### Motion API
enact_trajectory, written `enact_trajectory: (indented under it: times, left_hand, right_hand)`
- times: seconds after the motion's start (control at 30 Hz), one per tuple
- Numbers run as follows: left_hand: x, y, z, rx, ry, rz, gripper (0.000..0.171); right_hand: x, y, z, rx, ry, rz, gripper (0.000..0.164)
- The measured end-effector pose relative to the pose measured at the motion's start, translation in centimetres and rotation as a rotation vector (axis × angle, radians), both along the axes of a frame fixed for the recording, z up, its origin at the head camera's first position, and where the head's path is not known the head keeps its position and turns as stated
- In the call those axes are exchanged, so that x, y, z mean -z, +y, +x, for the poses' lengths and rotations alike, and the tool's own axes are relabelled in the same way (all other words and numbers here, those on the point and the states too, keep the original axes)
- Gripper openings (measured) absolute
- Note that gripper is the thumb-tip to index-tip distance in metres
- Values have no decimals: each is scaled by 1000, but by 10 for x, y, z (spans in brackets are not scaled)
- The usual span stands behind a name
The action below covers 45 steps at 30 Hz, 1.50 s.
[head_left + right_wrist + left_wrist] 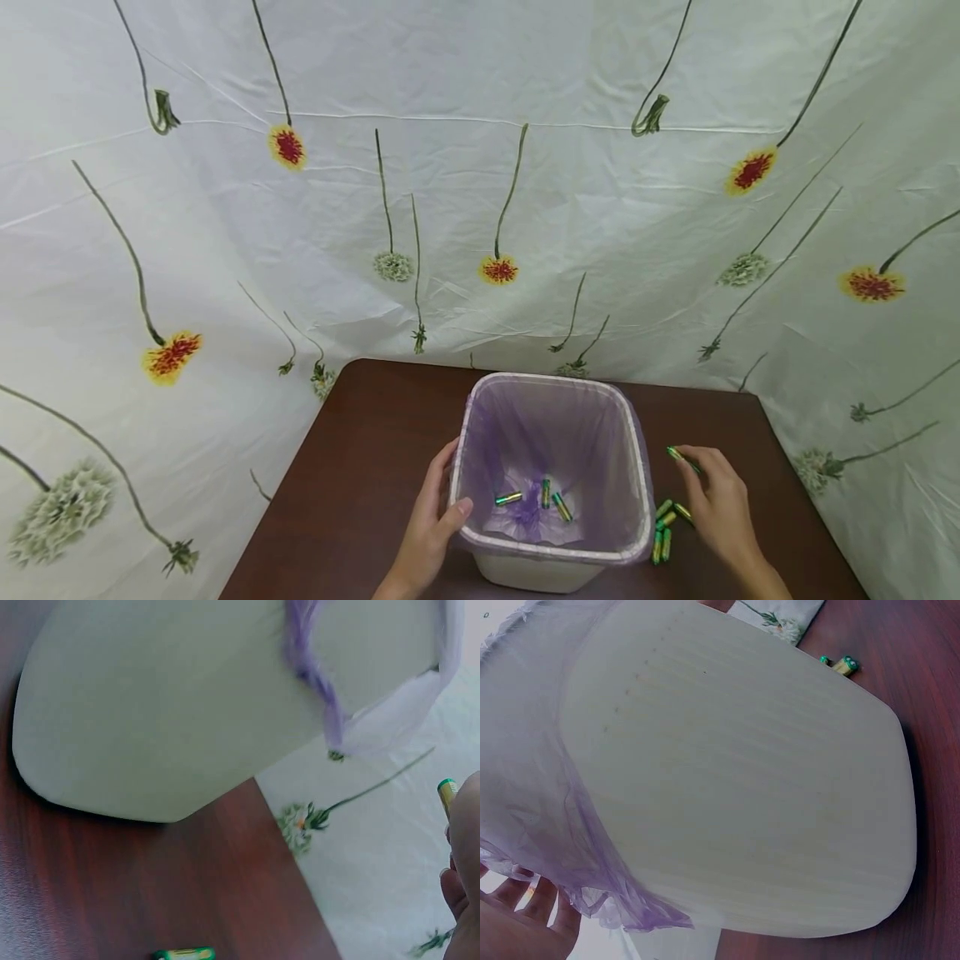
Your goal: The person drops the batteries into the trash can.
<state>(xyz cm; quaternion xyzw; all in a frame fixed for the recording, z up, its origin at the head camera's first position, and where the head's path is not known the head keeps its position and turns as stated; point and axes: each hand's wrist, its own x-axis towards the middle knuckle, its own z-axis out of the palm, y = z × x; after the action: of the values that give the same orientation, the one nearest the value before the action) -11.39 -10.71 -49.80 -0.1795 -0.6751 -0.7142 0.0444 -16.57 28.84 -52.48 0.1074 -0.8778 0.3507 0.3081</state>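
A white bin (536, 571) lined with a thin purple bag (551, 417) stands on the dark wooden table. Inside, on the liner's bottom, lie three green and gold batteries (546, 493). My left hand (431, 521) grips the bin's left rim, thumb over the edge and fingers outside against the liner. To the right of the bin, my right hand (716, 500) pinches a battery (447, 793) between thumb and fingers, raised off the table. Several more batteries (662, 533) lie in a small group between the bin and my right hand.
The brown tabletop (375, 450) reaches out on both sides of the bin. Behind and beside it hangs a white cloth (450, 183) printed with flowers, close to the table's back edge. The bin's rim (551, 552) stands well above the table.
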Motion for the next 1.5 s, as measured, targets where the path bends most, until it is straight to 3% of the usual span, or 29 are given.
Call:
enact_trajectory:
  times: [0.5,0.9,1.13,1.5]
  left_hand:
    - [0,2,0,-19,-10,-5,70]
    - [-1,0,-2,-15,-25,16,69]
    - [0,-1,-2,6,9,11,69]
    - [-1,1,0,-1,-15,22,69]
  right_hand:
    - [-49,-7,-15,-123,72,44,29]
    - [-95,-36,-34,-315,49,137,28]
    - [-112,-52,-44,-429,62,195,28]
    - [-130,-76,-60,-594,80,308,26]
